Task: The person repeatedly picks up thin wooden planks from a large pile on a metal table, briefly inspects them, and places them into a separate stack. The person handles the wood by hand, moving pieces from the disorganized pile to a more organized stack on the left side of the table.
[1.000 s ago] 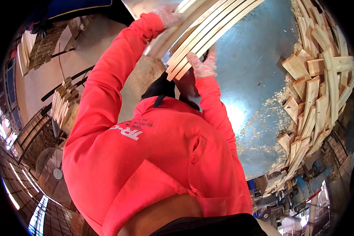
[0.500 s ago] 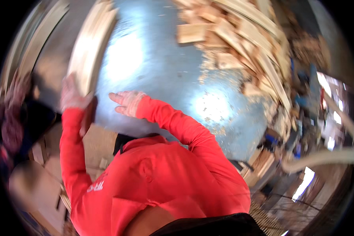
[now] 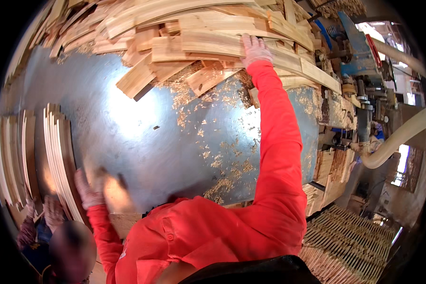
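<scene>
My right hand (image 3: 256,50), in a pale glove, reaches far out and lies with its fingers stretched flat on a long wooden board (image 3: 213,43) at the front of a heap. Under and beside that board are shorter wood pieces (image 3: 136,81). At the left, my left hand (image 3: 88,190) stands open beside a bundle of narrow boards (image 3: 61,156) set on edge on the metal table (image 3: 142,151). Its fingers point up along the bundle's right side; whether they touch it I cannot tell.
Wood shavings (image 3: 222,161) are scattered over the table's middle and right. A co-worker's hands (image 3: 52,210) are at further board stacks (image 3: 9,156) at the far left. Machinery (image 3: 362,85) and a pale hose (image 3: 393,137) stand right, above stacked slats (image 3: 348,241).
My view has swung right. My right hand has stretched from near my body out to the heap. My left hand has come off the board bundle's near end to its right side.
</scene>
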Action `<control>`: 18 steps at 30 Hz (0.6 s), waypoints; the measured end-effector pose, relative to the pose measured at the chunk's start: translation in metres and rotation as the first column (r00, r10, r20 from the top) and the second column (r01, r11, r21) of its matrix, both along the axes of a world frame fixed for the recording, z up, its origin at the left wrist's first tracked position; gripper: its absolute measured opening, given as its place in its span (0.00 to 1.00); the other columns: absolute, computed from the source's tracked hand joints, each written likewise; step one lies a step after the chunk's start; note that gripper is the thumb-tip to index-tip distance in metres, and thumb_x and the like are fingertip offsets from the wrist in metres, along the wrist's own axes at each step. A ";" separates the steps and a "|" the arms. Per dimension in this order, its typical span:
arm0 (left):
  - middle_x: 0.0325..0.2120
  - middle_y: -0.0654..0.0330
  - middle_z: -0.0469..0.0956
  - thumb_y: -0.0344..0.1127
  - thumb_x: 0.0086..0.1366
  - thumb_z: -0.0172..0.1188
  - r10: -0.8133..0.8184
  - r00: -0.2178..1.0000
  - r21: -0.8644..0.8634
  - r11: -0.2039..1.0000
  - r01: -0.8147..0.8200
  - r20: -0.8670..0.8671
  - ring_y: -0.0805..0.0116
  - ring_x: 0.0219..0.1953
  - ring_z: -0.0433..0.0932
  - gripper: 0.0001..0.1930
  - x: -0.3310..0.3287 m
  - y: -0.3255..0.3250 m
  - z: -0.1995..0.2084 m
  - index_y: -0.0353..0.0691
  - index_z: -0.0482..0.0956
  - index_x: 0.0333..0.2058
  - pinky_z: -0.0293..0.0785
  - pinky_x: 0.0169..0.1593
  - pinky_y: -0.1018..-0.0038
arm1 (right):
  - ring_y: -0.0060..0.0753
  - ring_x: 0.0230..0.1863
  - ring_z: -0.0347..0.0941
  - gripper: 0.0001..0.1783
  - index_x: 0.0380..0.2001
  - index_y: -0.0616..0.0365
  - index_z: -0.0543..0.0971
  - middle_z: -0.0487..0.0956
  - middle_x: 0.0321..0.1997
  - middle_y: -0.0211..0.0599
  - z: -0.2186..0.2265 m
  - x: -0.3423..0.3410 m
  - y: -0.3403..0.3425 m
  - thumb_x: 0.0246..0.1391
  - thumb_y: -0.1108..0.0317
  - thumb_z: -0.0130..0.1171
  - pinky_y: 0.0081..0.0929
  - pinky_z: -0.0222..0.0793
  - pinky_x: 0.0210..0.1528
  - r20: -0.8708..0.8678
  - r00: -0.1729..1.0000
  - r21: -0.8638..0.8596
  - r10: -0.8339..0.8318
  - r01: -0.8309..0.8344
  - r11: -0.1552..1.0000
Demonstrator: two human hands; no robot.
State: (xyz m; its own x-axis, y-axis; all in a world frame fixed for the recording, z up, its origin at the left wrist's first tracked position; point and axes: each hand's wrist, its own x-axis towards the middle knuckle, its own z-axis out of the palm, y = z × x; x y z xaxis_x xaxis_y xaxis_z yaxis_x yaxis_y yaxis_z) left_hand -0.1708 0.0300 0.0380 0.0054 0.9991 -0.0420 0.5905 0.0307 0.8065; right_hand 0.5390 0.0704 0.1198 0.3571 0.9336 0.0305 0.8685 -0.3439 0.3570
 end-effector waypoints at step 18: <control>0.37 0.63 0.79 0.37 0.62 0.61 0.025 0.869 -0.342 0.924 0.168 0.493 0.75 0.38 0.75 0.19 0.288 -0.048 0.046 0.31 0.77 0.49 0.71 0.44 0.77 | 0.50 0.73 0.46 0.73 0.70 0.51 0.42 0.49 0.73 0.53 0.013 0.034 0.000 0.25 0.39 0.74 0.46 0.42 0.71 -0.132 0.990 -0.257 -0.045 0.010 0.966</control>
State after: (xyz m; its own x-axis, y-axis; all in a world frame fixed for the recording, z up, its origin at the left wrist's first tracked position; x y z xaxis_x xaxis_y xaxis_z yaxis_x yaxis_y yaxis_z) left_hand 0.1172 -0.0181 0.0837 0.1918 0.9078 -0.3730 0.1437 0.3500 0.9257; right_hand 0.5733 0.0702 0.1330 0.3669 0.8937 -0.2581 0.9064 -0.2811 0.3153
